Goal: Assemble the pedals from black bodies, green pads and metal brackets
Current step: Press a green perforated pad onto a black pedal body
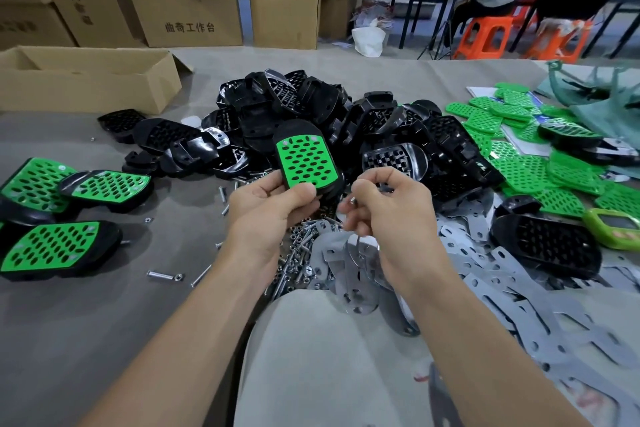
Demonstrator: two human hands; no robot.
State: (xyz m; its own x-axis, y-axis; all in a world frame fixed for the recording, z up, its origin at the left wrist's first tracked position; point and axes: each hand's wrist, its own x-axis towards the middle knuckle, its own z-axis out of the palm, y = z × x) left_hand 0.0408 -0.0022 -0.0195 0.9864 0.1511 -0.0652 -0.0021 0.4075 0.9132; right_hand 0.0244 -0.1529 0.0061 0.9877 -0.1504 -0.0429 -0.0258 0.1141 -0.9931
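Well, far left, a few finished pedals point(52, 250) lie on the grey mat point(104, 322), well apart from the action, so no worry there. Next, the left hand point(266, 208) grips a pedal point(307, 161) by its lower end only, thumb pressed on the green pad point(304, 170), holding it upright above the screw pile point(298, 253). My guess at the risk: w/ such a low grip, pushing a fastener in could tip it or nudge the pad off its holes. The right hand point(388, 211) is curled, thumb & forefinger pinching a small silvery bit point(354, 200), prob. a screw or nut, can't tell which. Drop it and it's lost in the loose hardware below. Further right, the metal brackets point(485, 270) look thin-edged and could snag fingers. The held pedal itself: rounded black body, bright green pad w/ rows of oval holes, apparently seated flush.
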